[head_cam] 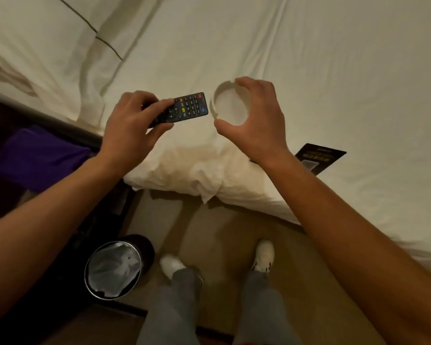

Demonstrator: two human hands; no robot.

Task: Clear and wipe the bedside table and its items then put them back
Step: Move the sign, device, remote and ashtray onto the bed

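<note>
Head view: your left hand (130, 120) grips the black remote (184, 107) over the bed (334, 70), fingers curled round its near end, while your right hand (259, 118) pinches the white ashtray (228, 105) by its rim just beside it, dark card (319, 156) lying on the sheet near your right wrist.

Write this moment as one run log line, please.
left hand: holds remote | right hand: holds white ashtray | both over bed
</note>
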